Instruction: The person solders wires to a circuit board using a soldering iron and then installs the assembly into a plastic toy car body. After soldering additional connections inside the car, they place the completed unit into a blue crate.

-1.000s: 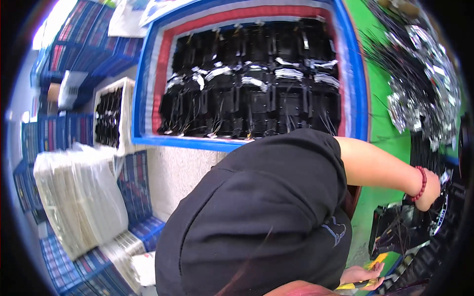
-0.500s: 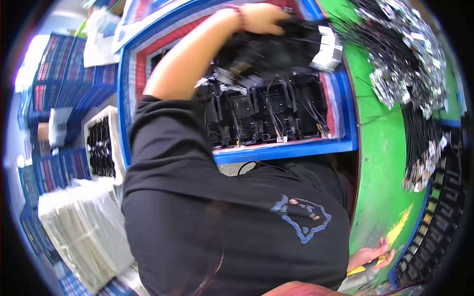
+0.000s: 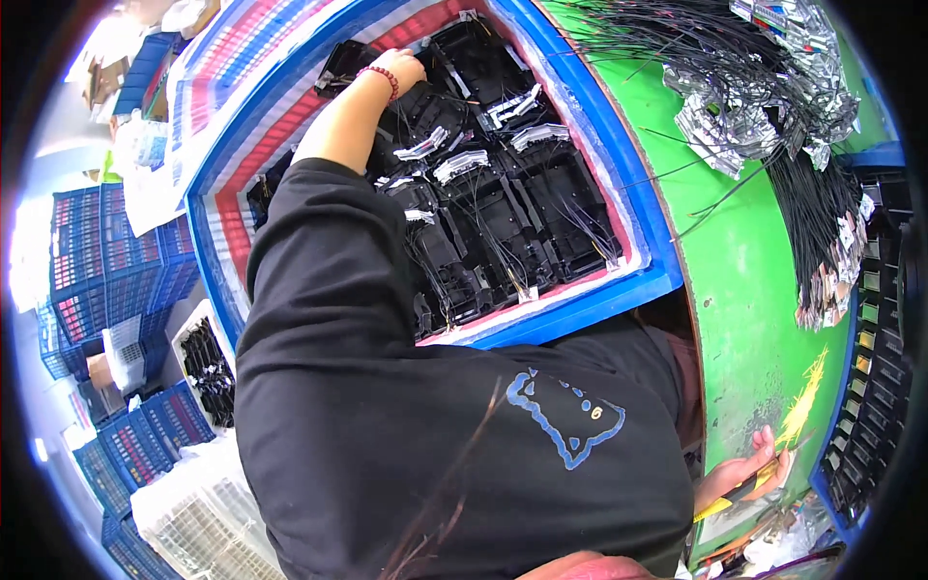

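My left hand [image 3: 398,73], with a bead bracelet at the wrist, reaches into the far left part of a blue-rimmed crate [image 3: 570,327]. Its fingers curl over a black plastic housing [image 3: 418,114] that trails wires; the fingertips are partly hidden. More black housings [image 3: 565,208] with thin wires and silver-wrapped ends lie in rows in the crate. At the lower right, over the green bench, my right hand [image 3: 749,471] is closed around a yellow and black handled tool [image 3: 720,505]. A thin tip pokes out beyond the fingers; its kind is unclear.
Black wires with silver wrapping [image 3: 720,121] are heaped on the far side of the green bench [image 3: 725,309]. A yellow streaky patch [image 3: 805,398] shows beyond my right hand. Black parts fill a blue-edged tray [image 3: 870,358] at the right. Stacked blue crates [image 3: 106,242] stand at the left.
The view has shifted. My left hand, blurred over the crate's far right with black parts, is now at its far left on a housing lying in the crate. My right hand keeps its hold.
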`<state>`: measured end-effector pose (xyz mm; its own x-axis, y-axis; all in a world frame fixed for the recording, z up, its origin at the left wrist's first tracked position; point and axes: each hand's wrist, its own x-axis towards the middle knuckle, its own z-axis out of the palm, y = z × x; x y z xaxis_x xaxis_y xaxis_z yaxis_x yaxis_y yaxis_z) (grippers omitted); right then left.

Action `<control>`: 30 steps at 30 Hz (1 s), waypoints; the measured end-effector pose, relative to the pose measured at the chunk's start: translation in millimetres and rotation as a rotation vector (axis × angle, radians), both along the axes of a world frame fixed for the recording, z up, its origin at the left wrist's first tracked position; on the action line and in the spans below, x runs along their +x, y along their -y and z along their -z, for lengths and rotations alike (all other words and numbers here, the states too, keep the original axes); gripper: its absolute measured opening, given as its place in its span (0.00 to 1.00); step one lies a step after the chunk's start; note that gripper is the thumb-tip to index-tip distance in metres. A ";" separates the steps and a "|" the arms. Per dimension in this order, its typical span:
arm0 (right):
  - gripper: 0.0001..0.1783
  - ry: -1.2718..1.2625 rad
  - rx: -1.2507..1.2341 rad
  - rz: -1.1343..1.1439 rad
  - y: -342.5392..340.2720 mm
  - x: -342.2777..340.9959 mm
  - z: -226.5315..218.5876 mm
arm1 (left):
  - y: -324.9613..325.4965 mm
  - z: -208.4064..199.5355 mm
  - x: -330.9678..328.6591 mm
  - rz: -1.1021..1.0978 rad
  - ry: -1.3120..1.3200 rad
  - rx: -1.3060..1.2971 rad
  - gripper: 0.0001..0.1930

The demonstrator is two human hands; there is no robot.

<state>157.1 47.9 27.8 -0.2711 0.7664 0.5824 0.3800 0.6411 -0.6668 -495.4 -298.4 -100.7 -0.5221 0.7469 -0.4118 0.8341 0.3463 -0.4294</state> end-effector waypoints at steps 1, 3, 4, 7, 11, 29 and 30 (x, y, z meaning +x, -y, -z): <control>0.14 0.016 -0.003 0.036 1.6 -4.4 0.0 | -8.5 7.6 -3.0 0.037 -0.019 -0.045 0.16; 0.15 0.020 -0.007 0.016 -0.2 -7.1 4.6 | -19.1 18.5 -2.7 0.091 -0.011 -0.098 0.14; 0.15 0.016 -0.009 -0.005 -1.6 -7.8 6.6 | -21.2 23.3 -3.4 0.093 -0.005 -0.100 0.14; 0.15 0.020 -0.034 -0.016 -4.9 -7.8 8.1 | -30.6 31.5 1.3 0.160 0.019 -0.034 0.11; 0.15 0.023 -0.025 -0.004 -10.4 -5.4 12.4 | -30.0 44.5 11.3 0.170 0.008 0.099 0.11; 0.15 0.023 -0.170 0.032 -3.6 4.8 18.5 | 27.0 128.7 41.2 -1.278 0.107 0.757 0.31; 0.15 0.024 -0.163 0.059 -1.8 7.9 15.4 | 28.0 145.9 31.1 -1.266 0.155 0.801 0.31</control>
<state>164.9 49.7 12.5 -0.2351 0.8651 0.4430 0.4313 0.5013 -0.7501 -464.3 -326.4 -246.7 -0.9665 -0.1040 -0.2346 -0.1693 0.9454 0.2784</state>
